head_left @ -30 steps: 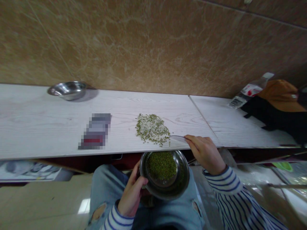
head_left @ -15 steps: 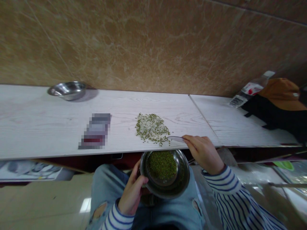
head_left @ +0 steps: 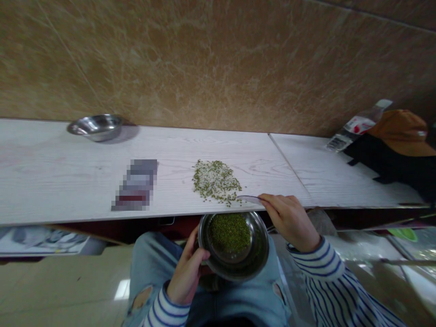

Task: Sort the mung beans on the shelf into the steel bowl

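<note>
My left hand point(head_left: 186, 268) grips the left rim of a steel bowl point(head_left: 260, 254), thumb on the inside edge. The bowl is tilted above my lap, just under the counter's front edge, and holds a heap of green mung beans point(head_left: 230, 231). In my right hand point(head_left: 289, 220) is a slim metal utensil shaped like a knife blade point(head_left: 249, 199); fingers hide its handle. Its tip lies at the near right edge of a spread pile of mung beans mixed with white rice grains point(head_left: 215, 179) on the white counter. A few loose beans lie around the tip.
A second steel bowl point(head_left: 97, 128) stands at the back left of the counter point(head_left: 177, 150). A blurred-out flat item point(head_left: 136, 185) lies left of the pile. To the right are a plastic bottle point(head_left: 356, 128), leaning, and a brown and black cap point(head_left: 398, 134). A tiled wall rises behind.
Very little differs. The blade tip has slid slightly left and down at the pile's near edge. The bowl and my left hand keep their place.
</note>
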Demonstrator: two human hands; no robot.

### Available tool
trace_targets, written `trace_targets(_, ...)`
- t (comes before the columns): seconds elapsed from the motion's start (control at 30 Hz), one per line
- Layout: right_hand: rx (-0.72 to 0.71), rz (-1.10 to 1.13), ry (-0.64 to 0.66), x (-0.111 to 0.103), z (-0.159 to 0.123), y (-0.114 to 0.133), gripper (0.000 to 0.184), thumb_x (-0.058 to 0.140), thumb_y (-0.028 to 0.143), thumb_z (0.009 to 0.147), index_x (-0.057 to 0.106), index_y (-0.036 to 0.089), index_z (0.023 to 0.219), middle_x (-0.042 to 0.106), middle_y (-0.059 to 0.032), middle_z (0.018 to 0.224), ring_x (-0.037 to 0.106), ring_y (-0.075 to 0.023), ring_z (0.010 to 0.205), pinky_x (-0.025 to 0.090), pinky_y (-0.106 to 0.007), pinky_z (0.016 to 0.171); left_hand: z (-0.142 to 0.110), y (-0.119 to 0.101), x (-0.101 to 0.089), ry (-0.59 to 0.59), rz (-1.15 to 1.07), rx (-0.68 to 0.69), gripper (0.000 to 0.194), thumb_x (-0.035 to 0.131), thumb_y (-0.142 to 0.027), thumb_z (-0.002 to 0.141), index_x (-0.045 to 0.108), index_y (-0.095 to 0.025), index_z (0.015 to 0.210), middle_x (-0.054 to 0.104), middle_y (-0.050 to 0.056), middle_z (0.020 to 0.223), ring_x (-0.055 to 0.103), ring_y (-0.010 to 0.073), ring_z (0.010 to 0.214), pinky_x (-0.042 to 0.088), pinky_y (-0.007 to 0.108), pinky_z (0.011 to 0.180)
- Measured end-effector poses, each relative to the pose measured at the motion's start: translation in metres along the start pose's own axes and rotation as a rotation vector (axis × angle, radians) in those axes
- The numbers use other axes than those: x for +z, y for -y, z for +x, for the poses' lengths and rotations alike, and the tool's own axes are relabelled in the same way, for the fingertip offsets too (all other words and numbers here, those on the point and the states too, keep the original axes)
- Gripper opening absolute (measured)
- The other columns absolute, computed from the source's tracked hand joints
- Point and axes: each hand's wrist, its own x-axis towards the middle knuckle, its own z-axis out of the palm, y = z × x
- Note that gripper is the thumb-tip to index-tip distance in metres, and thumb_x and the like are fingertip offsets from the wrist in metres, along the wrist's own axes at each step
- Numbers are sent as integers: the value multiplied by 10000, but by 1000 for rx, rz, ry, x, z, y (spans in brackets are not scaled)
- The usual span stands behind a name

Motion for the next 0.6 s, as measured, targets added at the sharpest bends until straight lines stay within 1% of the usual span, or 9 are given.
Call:
trace_targets(0.27,-21,16,-3,1,2,1,263,376,280,920,587,186,1047,686,-66,918,625,-159,811,411,-309,744,-1,0,0,5,-3,0,763,559,-146,597,407,-285,1332,637,36,1037,584,179,724,463,289,576)
trace_targets(0.43,-22,39,18,2,6,3,259,370,282,924,585,197,1042,684,-60,911,621,-159,814,406,-314,745,-1,0,0,7,5,8,752,558,-151,604,400,-268,1330,630,49,1047,585,187,725,464,291,560)
trace_targets(0.6,-32,57,31,4,8,4,255,381,276,919,587,200,1047,684,-54,893,619,-157,805,408,-318,741,-2,-1,0,-3,6,19,732,548,-145,607,412,-261,1316,622,51,1064,566,164,685,456,274,537)
